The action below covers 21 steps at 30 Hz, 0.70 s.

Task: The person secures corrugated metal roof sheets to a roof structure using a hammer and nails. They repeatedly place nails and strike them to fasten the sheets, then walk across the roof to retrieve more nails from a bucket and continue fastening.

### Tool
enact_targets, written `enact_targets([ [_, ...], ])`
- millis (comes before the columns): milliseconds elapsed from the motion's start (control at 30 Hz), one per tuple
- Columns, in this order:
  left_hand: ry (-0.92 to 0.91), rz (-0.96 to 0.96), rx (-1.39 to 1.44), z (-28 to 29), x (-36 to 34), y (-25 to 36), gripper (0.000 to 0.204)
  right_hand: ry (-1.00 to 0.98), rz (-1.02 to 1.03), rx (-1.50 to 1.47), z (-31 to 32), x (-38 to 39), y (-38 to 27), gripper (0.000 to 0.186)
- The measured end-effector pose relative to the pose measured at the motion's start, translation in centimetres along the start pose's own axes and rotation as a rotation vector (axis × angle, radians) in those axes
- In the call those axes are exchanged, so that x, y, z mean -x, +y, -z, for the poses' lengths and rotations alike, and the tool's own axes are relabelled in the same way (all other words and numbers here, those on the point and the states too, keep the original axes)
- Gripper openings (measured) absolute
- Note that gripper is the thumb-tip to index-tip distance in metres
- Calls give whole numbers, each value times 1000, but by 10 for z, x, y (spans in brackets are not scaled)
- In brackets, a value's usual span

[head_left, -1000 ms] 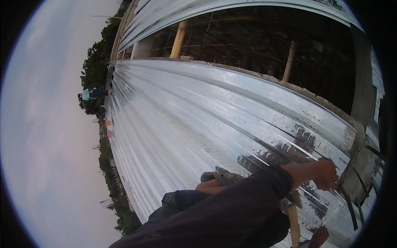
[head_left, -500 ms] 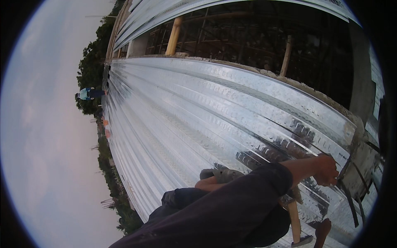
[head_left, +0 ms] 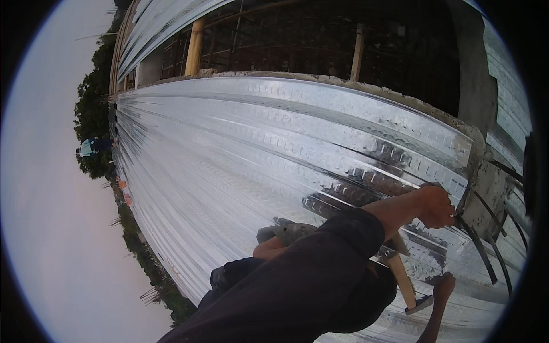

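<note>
My left hand [head_left: 437,207] reaches out from a dark sleeve [head_left: 320,263] and is closed at the end of the ribbed metal decking [head_left: 229,154]. Its fingertips are beside a dark bent steel bar [head_left: 477,250]; whatever they grip is hidden. Lower in the view, my right hand [head_left: 443,286] has its fingers drawn together over the sheet, and I cannot make out what is in them. Between my sleeve and my right hand rests a wooden-handled tool [head_left: 402,280] with a metal end, which looks like a hammer. Neither hand is on it.
A concrete edge [head_left: 477,166] with several protruding bars borders the decking. Past it opens a dark gap [head_left: 320,43] with a yellow post [head_left: 194,48] and a wooden prop [head_left: 357,54]. A shod foot [head_left: 291,231] stands on the sheets. Another person [head_left: 94,147] is far off, before trees.
The whole view has shifted, so the decking and bars appear farther left and up. More of my right hand and forearm shows. My left hand stays closed near the same bar.
</note>
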<state>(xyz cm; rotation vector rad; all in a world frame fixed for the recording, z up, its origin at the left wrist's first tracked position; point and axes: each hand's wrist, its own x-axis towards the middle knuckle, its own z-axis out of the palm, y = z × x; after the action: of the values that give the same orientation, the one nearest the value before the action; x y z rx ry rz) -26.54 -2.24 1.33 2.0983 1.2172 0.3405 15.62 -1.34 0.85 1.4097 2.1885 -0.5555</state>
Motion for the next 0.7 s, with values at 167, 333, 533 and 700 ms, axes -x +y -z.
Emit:
enact_targets([
  [167, 194, -74, -1, -8, 6, -11, 23, 1, 24, 5, 31, -8, -34, 20],
  [333, 348, -127, -61, -18, -4, -5, 21, -189, -13, 89, 52, 3, -43, 14],
  [533, 293, -91, -77, -18, 5, -6, 22, -153, 170, 256, 49, 24, -47, 10],
  [700, 290, -99, -108, -19, 4, -8, 22, -169, 270, 470, 54, 23, -46, 12],
])
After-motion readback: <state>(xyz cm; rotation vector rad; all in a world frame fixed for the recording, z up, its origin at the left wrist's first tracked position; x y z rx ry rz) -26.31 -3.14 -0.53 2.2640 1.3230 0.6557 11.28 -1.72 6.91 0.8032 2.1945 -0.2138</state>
